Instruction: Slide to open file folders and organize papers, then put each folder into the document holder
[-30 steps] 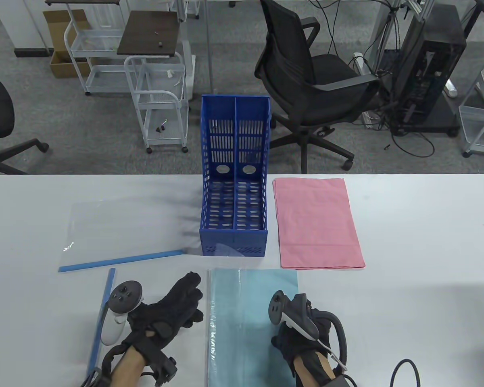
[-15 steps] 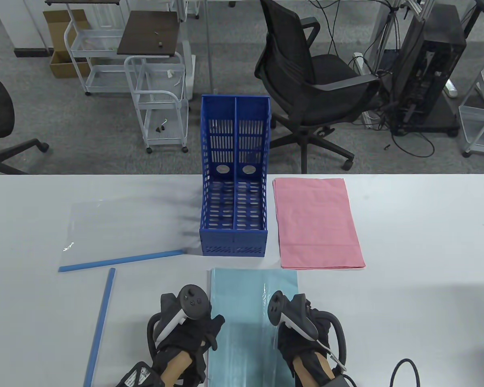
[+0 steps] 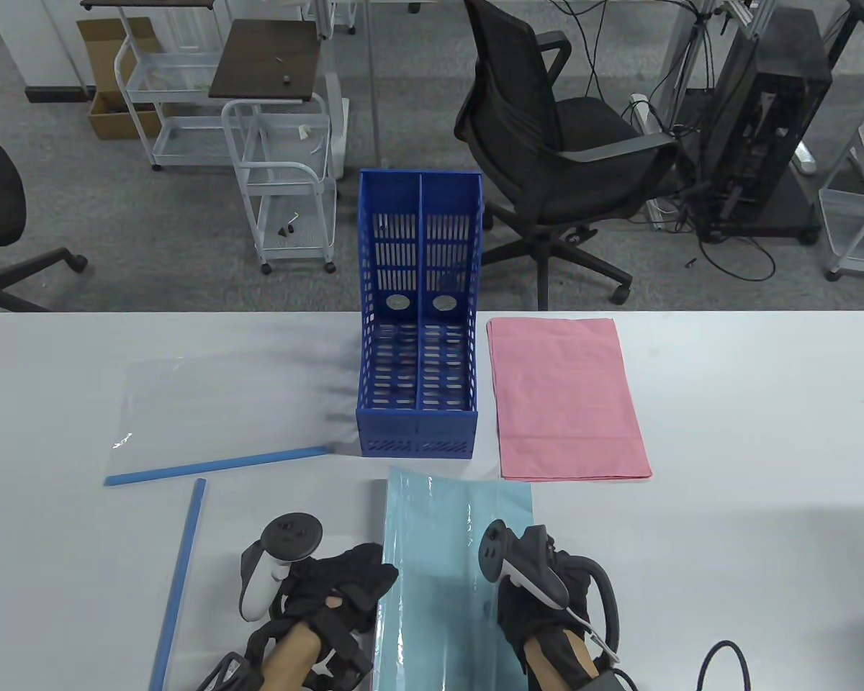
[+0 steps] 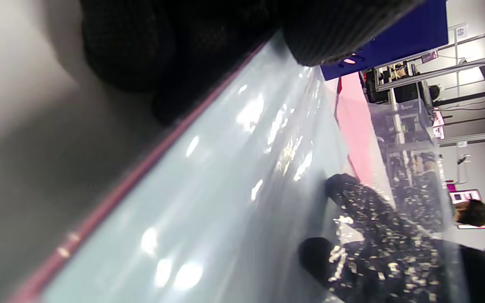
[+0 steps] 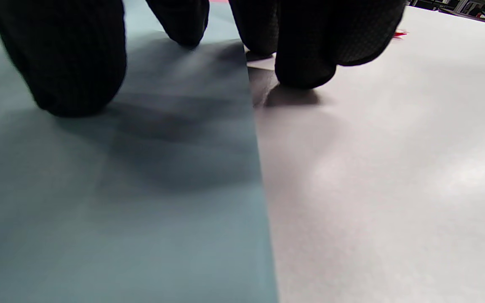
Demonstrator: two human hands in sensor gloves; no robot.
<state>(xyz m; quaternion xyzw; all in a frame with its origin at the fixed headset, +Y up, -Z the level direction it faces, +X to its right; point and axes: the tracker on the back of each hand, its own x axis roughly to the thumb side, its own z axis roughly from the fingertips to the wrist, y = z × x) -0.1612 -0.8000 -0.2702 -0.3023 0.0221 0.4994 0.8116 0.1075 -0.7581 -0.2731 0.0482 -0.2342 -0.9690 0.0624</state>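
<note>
A clear folder holding light-blue paper (image 3: 443,533) lies at the near centre of the table. My left hand (image 3: 363,579) pinches the folder's left edge, and the glossy clear cover (image 4: 234,181) is raised off the paper there. My right hand (image 3: 529,601) presses its fingertips (image 5: 78,84) down near the right edge of the blue paper (image 5: 120,210); one finger touches the bare table. The blue two-slot document holder (image 3: 417,425) stands just beyond the folder with both slots empty. A loose blue slide bar (image 3: 180,583) lies left of my left hand.
A second clear folder (image 3: 223,403) with its blue slide bar (image 3: 216,461) lies at the left. A pink paper stack (image 3: 565,399) sits right of the holder. The white table (image 3: 749,432) has bare surface at the right. Office chairs and carts stand beyond the far edge.
My left hand has moved right from the bare table to the folder's left edge and gripped it. The clear cover's left side has risen and shifted right. The right hand has stayed put.
</note>
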